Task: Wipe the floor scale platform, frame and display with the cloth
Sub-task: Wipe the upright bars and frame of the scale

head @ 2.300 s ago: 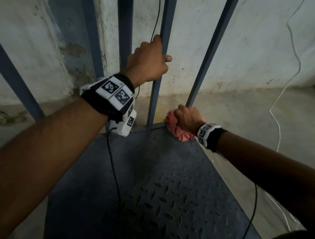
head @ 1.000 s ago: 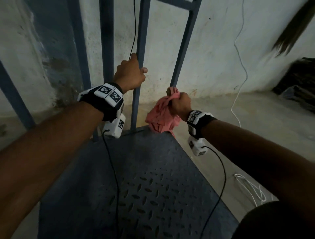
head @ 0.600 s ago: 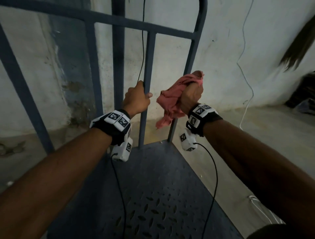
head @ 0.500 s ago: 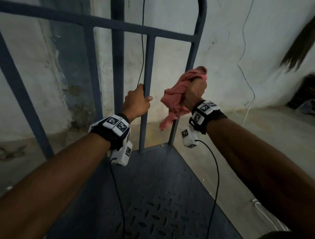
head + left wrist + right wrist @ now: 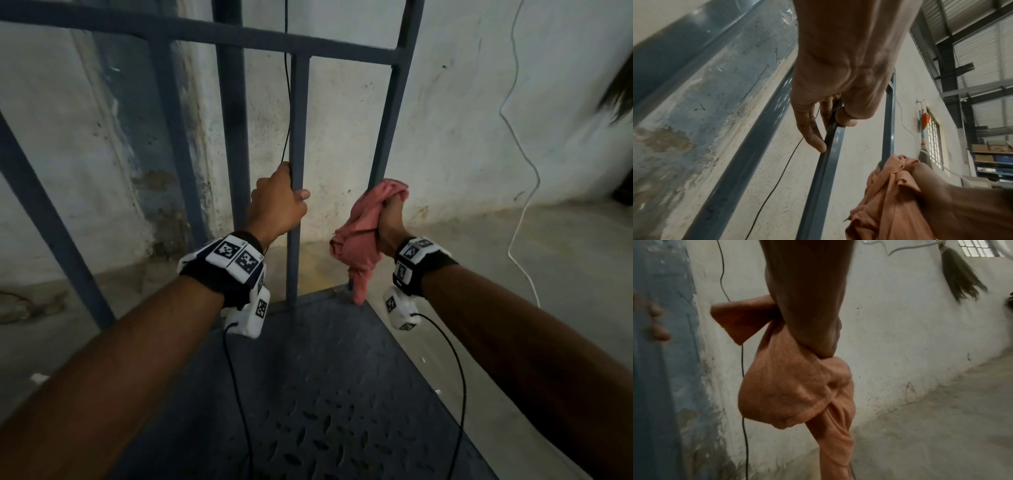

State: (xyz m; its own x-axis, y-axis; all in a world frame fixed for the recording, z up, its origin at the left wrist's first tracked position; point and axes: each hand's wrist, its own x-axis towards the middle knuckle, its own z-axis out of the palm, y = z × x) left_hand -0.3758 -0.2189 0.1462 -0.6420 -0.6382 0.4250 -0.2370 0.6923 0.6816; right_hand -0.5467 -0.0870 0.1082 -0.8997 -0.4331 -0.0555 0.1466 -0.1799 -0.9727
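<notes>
Head view: two hands up. My left hand (image 5: 277,200) wraps a square blue-grey bar (image 5: 297,120) of the frame; my right hand (image 5: 390,219) clenches one crumpled pink cloth (image 5: 359,240) around the corner post (image 5: 390,113), above the studded platform (image 5: 325,394).

Left wrist view: fingers (image 5: 813,139) and thumb curl round the smooth painted bar, shelves beyond.

Right wrist view: only here, a broom (image 5: 960,275) on the wall; the soft cloth bunches under my grip.

Dusty concrete floor (image 5: 565,274) meeting a stained whitewashed wall, dark tread-pattern scale platform (image 5: 325,394) standing on it with grey upright frame (image 5: 298,113) at its far edge, white cable (image 5: 524,274) trailing onto the floor
</notes>
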